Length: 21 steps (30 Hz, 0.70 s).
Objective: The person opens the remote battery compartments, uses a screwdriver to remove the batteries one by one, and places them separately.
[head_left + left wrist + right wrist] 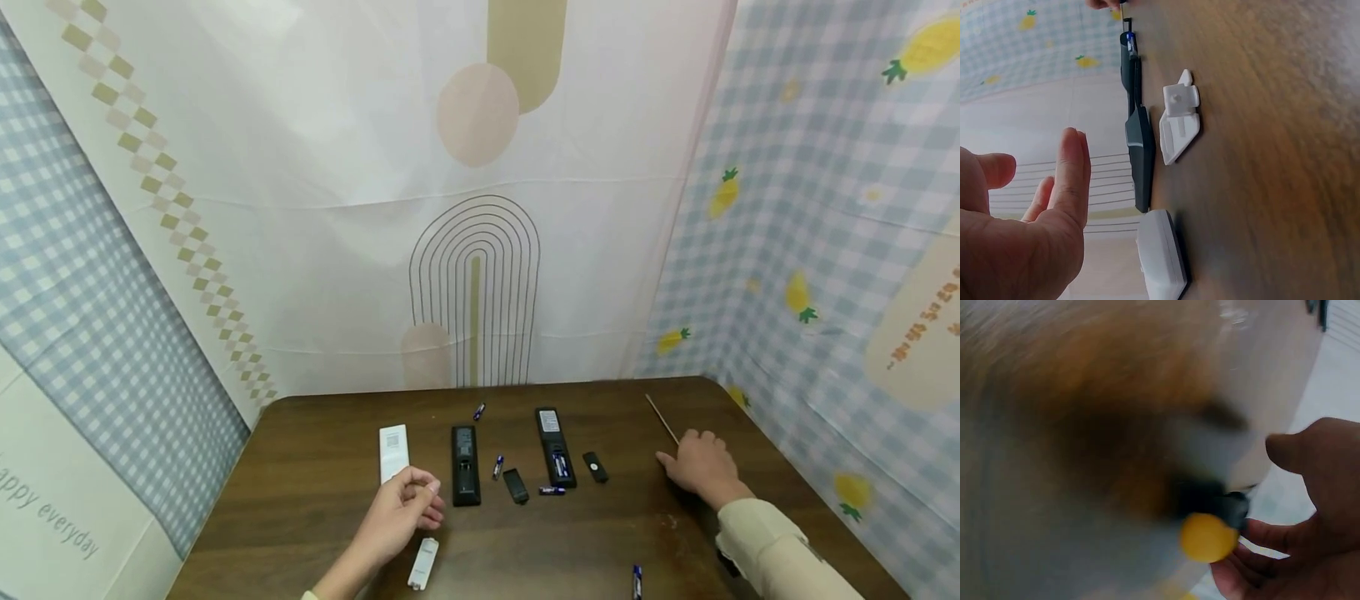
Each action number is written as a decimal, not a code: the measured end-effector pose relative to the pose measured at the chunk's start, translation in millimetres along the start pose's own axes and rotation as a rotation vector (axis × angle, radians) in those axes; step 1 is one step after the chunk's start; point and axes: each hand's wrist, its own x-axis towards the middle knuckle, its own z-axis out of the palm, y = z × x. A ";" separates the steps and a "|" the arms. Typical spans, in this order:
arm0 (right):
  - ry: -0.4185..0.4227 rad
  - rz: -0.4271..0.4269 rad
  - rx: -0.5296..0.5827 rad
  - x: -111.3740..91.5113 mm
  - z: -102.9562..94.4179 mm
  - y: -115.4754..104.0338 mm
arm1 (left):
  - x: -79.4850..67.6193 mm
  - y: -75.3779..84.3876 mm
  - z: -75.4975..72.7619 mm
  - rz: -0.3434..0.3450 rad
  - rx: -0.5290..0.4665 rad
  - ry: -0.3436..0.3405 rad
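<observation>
My left hand (405, 510) hovers over the table at the lower end of a white remote control (393, 450), holding nothing. In the left wrist view its fingers are extended and the thumb is apart. A white battery cover (423, 563) lies just below that hand. On the right, my right hand (703, 467) is at a tool with a thin shaft (662, 417), probably a screwdriver. The right wrist view shows its fingertips touching a black handle with a rounded yellow end (1209, 537), the thumb spread away. Blur hides part of the tool.
Two black remotes, one (465, 479) in the middle and one (549, 423) further right, lie with open battery bays. Black covers (515, 486) and batteries (552, 492) lie around them. Another battery (637, 582) is near the front edge. Curtains hang behind the wooden table (315, 467).
</observation>
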 end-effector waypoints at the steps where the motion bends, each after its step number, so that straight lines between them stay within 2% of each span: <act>1: -0.030 0.005 0.003 0.8 1.4 1.6 | 0.2 0.5 0.3 -0.001 -0.001 -0.002; 11: -0.181 0.016 0.124 11.9 4.1 7.3 | 1.8 0.3 2.1 -0.006 -0.006 -0.020; 21: -0.202 -0.015 0.173 14.8 4.0 27.9 | 7.7 1.8 7.0 -0.019 -0.014 -0.025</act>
